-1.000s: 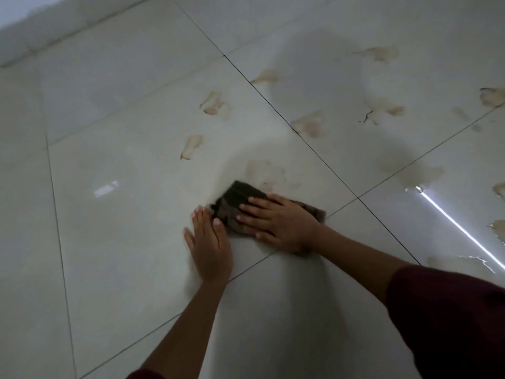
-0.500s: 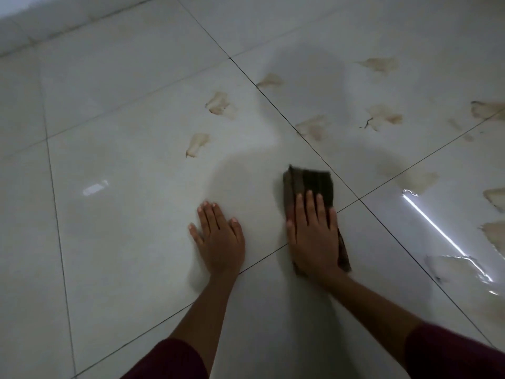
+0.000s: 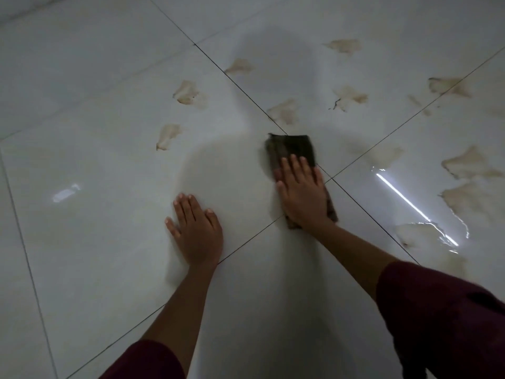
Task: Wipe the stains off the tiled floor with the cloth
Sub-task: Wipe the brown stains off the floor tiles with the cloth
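Note:
A dark folded cloth lies flat on the glossy white tiled floor, beside a crossing of grout lines. My right hand presses flat on the cloth's near half, fingers pointing away from me. My left hand rests palm down on the bare tile to the left, fingers spread, holding nothing. Several tan stains mark the floor: one just beyond the cloth, others at the upper left, and a big patch at the right.
A bright strip of reflected light crosses the wet-looking tile at the right, beside more stains. Dark grout lines run diagonally. My dark red sleeves fill the lower right.
My right hand has pushed the cloth farther forward, toward the stain past the grout crossing. The left hand has stayed planted on the tile.

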